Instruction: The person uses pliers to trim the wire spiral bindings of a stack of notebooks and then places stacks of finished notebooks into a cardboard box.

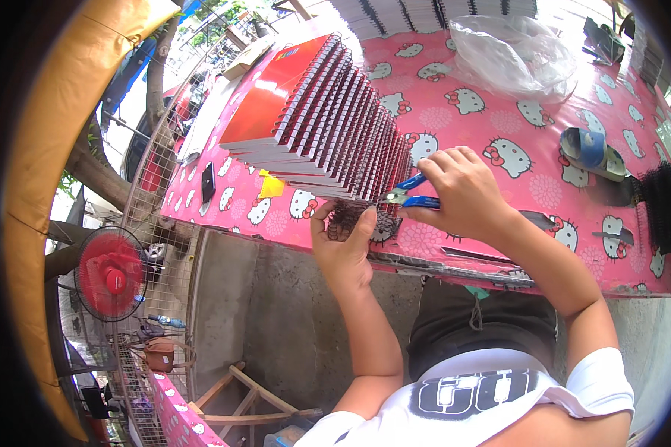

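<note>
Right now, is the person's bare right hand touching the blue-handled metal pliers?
Touching. The head view shows the right hand gripping the blue-handled metal pliers from the handle end, no gap between them.

A leaning row of notebooks (335, 127) is set on the left part of the table (544, 190), with its near end by the table's front edge. A phone (208, 181) is laid to the left of the row. Just before the near end, the left hand (344, 257) is placed; to its right, pliers (423, 201) are held in the right hand (462, 182). Behind, more notebooks (425, 16) are lined along the far side, with a plastic bag (511, 56) left before them. Coils (662, 208) are gathered at the right end. A fan (112, 276) is seen left of the table.
</note>
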Motion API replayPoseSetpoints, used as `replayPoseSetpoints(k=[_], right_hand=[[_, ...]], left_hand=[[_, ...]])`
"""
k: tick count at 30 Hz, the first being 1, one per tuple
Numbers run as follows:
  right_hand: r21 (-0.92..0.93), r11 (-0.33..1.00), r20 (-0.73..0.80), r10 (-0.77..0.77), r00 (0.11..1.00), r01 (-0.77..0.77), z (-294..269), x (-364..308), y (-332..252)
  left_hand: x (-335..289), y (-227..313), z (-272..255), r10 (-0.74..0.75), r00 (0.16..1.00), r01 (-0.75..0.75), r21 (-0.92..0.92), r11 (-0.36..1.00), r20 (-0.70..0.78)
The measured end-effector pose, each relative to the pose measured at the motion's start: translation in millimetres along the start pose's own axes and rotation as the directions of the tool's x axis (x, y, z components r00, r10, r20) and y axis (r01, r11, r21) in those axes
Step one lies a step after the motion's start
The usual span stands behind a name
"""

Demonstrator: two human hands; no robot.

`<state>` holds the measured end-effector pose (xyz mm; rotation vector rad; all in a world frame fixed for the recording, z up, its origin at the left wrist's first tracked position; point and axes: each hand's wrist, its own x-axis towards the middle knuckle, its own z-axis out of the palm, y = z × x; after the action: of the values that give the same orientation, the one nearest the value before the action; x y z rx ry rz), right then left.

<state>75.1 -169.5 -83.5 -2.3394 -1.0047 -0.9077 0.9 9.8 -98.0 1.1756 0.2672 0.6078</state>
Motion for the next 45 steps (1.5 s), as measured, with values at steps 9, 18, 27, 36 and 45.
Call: replayPoseSetpoints(k=[9,18,27,36,45], right_hand=[[0.093,0.977,0.244,0.162,0.956,-0.190,-3,-12,-5],[0.098,0.977,0.291,0.156,0.944,-0.192,1,-6,-9],[0.056,0.985,0.233,0.145,0.962,-0.162,2,-8,-8],[0.034,0.991,0.218,0.121,0.968,-0.132,5,-8,-5],[0.065,0.992,0.130,0.099,0.987,-0.108,7,-21,-3]], left_hand=[[7,-4,-10,-0.094,0.991,0.098,0.037,0.994,-0.099],[-1,-16,-2,-0.009,1.000,0.008,-0.042,0.999,-0.030],[-3,-8,-1,-0.036,0.999,0.038,0.043,0.998,-0.030],[-4,-18,-1,0.108,0.993,-0.112,0.136,0.984,0.040],[-3,-10,-11,-0.123,0.990,0.125,0.021,0.992,-0.072]])
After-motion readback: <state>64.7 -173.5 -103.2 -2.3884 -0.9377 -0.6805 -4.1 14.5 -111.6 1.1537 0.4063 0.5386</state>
